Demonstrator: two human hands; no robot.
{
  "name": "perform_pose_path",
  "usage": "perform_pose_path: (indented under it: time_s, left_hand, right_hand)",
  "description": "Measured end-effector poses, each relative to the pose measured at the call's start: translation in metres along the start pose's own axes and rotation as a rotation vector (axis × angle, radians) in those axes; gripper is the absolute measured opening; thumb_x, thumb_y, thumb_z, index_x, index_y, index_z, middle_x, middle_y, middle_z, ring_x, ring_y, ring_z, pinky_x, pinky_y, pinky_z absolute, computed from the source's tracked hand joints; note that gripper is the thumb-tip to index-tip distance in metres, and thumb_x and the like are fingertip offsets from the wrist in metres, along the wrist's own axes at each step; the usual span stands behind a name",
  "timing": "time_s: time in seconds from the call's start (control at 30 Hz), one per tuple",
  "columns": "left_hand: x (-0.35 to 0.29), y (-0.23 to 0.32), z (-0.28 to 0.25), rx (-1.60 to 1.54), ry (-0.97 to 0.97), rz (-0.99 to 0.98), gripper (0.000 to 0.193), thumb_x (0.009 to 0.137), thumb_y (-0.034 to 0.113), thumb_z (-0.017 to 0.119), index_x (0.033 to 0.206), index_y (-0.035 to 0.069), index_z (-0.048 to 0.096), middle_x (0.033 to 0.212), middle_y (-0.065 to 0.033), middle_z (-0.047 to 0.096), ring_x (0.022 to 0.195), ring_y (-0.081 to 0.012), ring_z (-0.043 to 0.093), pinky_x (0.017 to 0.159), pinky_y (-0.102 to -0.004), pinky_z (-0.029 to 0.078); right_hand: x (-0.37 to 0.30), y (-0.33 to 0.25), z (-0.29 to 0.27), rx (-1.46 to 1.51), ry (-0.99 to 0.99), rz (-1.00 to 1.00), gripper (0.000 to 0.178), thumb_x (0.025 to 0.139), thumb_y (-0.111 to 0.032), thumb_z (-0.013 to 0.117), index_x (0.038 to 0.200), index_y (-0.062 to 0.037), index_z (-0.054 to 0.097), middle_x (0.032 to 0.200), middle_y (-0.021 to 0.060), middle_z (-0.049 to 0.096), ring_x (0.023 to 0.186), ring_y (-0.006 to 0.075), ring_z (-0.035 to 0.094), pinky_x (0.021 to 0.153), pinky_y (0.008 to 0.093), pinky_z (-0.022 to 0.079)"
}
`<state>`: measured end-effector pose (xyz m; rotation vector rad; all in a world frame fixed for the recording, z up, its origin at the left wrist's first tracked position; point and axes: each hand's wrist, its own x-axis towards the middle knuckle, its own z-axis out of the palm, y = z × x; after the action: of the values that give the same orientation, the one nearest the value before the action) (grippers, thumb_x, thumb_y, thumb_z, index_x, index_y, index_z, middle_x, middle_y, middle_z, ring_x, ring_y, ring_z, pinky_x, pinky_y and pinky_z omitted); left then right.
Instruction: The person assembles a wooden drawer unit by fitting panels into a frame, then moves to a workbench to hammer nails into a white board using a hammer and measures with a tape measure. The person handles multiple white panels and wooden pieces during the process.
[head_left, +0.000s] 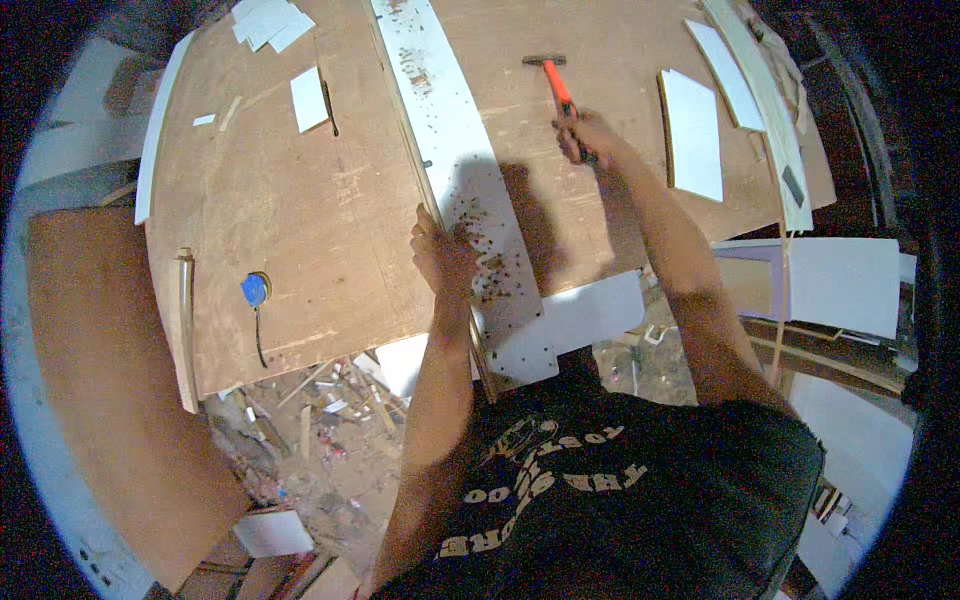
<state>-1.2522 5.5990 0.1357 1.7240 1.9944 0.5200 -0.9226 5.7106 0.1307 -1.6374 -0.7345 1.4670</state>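
- Nearest, at about 7 o'clock under the desk edge, the floor (pixel 330 450) is strewn with offcuts and scraps; a white panel piece (pixel 590 315) juts out below the desk at 5 o'clock.
- The left hand (pixel 442 252) sits near the middle, fingers pressed flat and together on the edge of the long white board (pixel 460 170), pinning it to the desk (pixel 300 200); the board runs from 6 towards 12 o'clock, speckled with dark bits.
- At 9 o'clock, a blue round thing (pixel 254 290) with a cord lies on the desk.
- Further off, at 1 o'clock, the right hand (pixel 585 138) is clenched on the orange-handled hammer (pixel 556 82), head resting on the desk just beside the board; this looks like hammering work, and I'd say the next blow needs the board kept steady.
- Farthest, white offcuts (pixel 692 135) lie at 2 o'clock, more (pixel 268 20) at 11.
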Motion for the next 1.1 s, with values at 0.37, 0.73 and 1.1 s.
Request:
perform_pose_path:
  time_s: [0.37,0.73,1.1]
  left_hand:
    - [0.002,0.012,-0.050,-0.139,-0.527,-0.066,0.077,0.093,0.034,0.060,0.153,-0.003,0.029,0.145,-0.0277,0.046,0.132,-0.0478,0.045,0.114,-0.0575,0.031]
    - [0.000,-0.005,-0.007,0.047,-0.091,0.048,0.075,0.093,0.035,0.062,0.149,-0.007,0.033,0.142,-0.0304,0.050,0.129,-0.0461,0.050,0.112,-0.0553,0.036]
    - [-0.001,-0.009,0.003,0.033,0.006,0.055,0.074,0.091,0.032,0.066,0.148,-0.005,0.035,0.137,-0.0304,0.054,0.125,-0.0445,0.053,0.106,-0.0575,0.042]
  right_hand:
    - [-0.256,0.071,0.090,-0.665,0.172,-0.299,0.036,0.104,-0.036,0.051,0.126,-0.0072,0.046,0.079,0.0228,0.069,0.067,0.0408,0.070,0.060,0.0520,0.054]
    - [-0.251,0.048,0.100,-0.682,0.242,-0.414,0.034,0.103,-0.028,0.056,0.125,-0.0028,0.050,0.086,0.0151,0.066,0.078,0.0243,0.066,0.070,0.0400,0.053]
    - [-0.301,0.070,0.095,-0.683,0.252,-0.425,0.030,0.102,-0.024,0.057,0.123,-0.0027,0.053,0.067,0.0086,0.056,0.058,0.0214,0.057,0.057,0.0358,0.047]
